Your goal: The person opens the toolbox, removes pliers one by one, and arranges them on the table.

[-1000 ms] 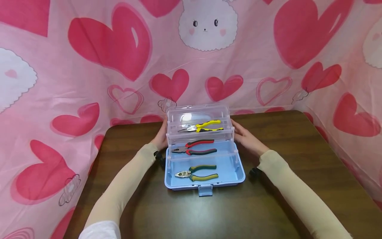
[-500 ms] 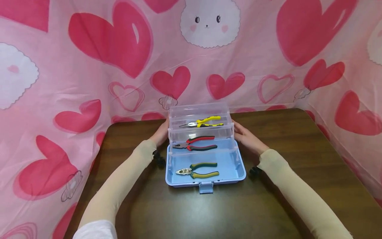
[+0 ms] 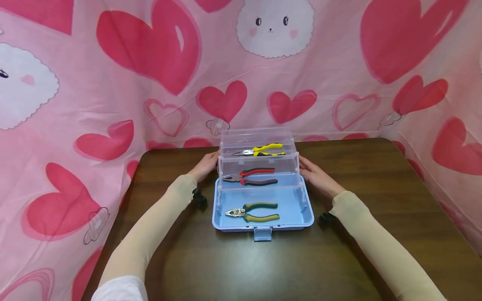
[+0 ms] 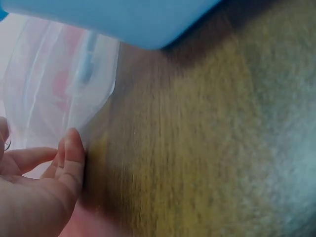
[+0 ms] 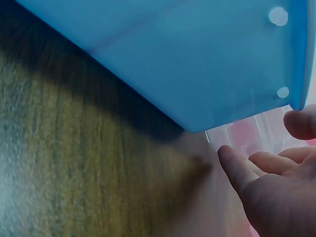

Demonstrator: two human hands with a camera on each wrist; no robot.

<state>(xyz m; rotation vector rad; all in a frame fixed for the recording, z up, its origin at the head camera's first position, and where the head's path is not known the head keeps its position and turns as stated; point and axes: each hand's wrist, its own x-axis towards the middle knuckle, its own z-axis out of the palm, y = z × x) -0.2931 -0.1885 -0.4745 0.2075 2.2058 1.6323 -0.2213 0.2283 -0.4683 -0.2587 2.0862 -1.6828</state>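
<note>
Toolbox (image 3: 231, 228)'s on the worktop (image 3: 241, 267) smack between both hands, long axis running left-right. Left hand (image 3: 205, 166)'s fingers look loose by the clear lid (image 4: 96, 89); right hand (image 3: 319, 179)'s thumb and fingers are apart.

3 pliers, metal heads, coloured grips: 1 long-nosed yellow-&-black pr. (image 3: 257, 149), 1 red-&-black pr. (image 3: 250, 172), 1 green-&-yellow pr. (image 3: 253, 206).
Rest of my count from where I'm standing: 1 rectangular light-blue plastic toolbox (image 3: 293, 209), 2 see-through plastic trays (image 3: 233, 164), 1 blue plastic latch (image 3: 262, 235); hands tot. 2, i.e. 1 bare L hand (image 3: 205, 166) & 1 bare R hand (image 3: 319, 180); 2 long beige fabric sleeves (image 3: 162, 221), 1 white fabric sleeve end (image 3: 120, 288), 2 small black wrist gadgets (image 3: 200, 198), 1 brown wood-grain table (image 3: 233, 267).
</note>
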